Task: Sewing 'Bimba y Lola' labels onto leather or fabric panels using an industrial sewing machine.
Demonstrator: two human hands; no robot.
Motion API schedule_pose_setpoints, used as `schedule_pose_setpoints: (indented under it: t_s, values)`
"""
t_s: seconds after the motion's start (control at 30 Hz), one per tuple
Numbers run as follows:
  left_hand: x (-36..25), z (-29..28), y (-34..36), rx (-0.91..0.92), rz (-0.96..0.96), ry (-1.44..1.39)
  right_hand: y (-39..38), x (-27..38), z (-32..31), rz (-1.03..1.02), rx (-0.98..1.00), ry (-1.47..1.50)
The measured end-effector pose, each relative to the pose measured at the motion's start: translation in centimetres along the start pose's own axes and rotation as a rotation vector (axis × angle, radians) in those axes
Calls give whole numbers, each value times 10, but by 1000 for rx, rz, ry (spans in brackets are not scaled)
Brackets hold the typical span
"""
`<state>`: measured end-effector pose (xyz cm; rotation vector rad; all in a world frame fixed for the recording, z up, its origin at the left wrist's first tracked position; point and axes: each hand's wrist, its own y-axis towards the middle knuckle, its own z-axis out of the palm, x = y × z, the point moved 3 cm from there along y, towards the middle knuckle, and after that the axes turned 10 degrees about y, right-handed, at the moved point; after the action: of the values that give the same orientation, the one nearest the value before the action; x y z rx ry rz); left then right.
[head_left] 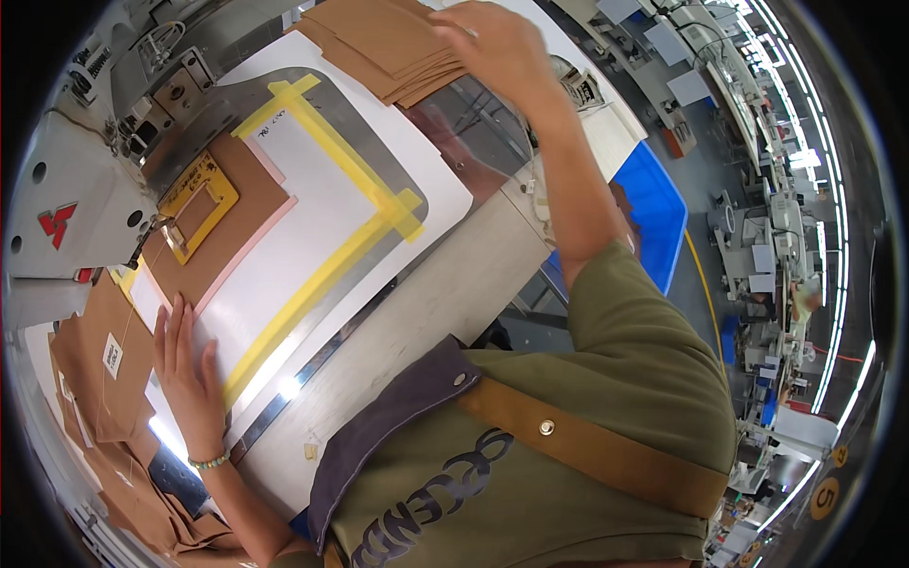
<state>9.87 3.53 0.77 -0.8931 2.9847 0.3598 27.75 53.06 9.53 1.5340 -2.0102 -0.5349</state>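
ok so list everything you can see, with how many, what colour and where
Sewing machine head: 1, off-white, left
Rectangular frame: 1, yellow, beneath the machine head
Flat panel: 1, brown, under the frame
Edge strips: 2 visible, pink, along the panel
Tape strips: several, yellow, around the panel
Panel stack: 1, brown, top
Loose panels: several, brown, lower left
Label: 1 clear, white, on those panels
Bin: 1, blue, right
Background sewing machines: many, pale, far right
Bead bracelet: 1, multicoloured, left wrist
Short-sleeved top: 1, olive, lower centre
Left hand: 1, bare, at the panel's lower edge
Right hand: 1, bare, at the stack
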Motion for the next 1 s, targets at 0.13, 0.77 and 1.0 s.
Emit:
schedule_pose_setpoints:
  t_s: [0.13, 0.77, 1.0]
  values:
    - [0, 3, 2, 3, 9, -11, -14, -59, -34, 152, 8, -230]
    - [5, 8, -2, 4, 41, 36, -102, -178, -103, 919, 168, -515]
    - [6, 7, -5, 22, 30, 48, -108, -169, -97, 920, 100, -558]
